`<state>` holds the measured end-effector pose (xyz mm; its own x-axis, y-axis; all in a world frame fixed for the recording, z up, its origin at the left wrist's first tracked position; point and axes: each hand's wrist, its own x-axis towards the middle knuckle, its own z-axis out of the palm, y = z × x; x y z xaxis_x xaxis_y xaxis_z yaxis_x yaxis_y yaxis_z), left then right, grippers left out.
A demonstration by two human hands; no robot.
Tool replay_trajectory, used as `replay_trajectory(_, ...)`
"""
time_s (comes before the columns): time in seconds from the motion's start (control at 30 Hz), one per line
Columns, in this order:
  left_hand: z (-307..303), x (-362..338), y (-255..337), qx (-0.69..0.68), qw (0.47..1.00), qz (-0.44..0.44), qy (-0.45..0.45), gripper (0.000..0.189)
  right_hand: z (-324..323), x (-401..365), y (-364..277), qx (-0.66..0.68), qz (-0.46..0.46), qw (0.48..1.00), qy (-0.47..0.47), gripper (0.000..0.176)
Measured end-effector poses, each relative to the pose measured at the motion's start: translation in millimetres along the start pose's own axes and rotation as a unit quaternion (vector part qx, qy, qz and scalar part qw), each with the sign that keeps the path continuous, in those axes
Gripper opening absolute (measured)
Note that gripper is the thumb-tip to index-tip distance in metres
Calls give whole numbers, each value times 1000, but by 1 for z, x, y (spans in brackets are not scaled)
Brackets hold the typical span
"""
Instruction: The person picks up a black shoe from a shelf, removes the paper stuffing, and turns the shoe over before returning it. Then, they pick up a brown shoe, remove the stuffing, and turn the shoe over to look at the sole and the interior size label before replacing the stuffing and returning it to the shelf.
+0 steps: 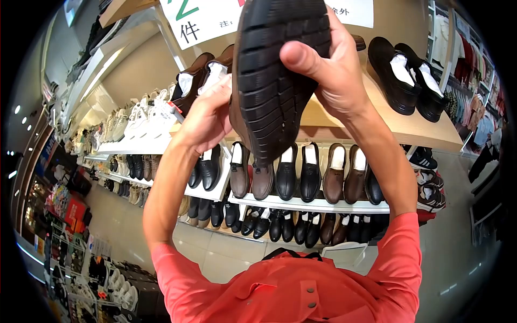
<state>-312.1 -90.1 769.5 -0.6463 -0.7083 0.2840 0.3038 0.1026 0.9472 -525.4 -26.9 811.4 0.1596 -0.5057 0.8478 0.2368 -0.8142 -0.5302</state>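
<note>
My right hand [336, 72] grips a shoe [269, 81] raised in front of me, its black ridged sole turned toward me. The thumb presses on the sole and the other fingers go behind it. A strip of the brown upper shows along the shoe's left side. There, my left hand [209, 116] has its fingers drawn together against the upper. A whitish bit shows at those fingertips, too small to name, and the shoe partly hides them.
Behind the shoe, a wooden shelf [388, 116] bears black shoes [401, 81] with white stuffing and brown shoes [188, 81]. Below, a white shelf [307, 204] holds a row of loafers [288, 172]. White sneakers [148, 116] stand left; a paper sign [202, 24] hangs above.
</note>
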Motion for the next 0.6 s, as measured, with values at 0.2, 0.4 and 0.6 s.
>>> replay_trajectory(0.2,-21,-8,-64,-154,988,-26,-12,45,34,5,40,110,99,989,-11,44)
replay_trajectory(0.4,-27,-13,-81,-227,968,-66,-83,41,34,6,58,45,140,989,-5,43)
replay_trajectory(0.6,-36,0,-94,-243,962,-88,-93,40,31,5,66,60,166,984,34,32)
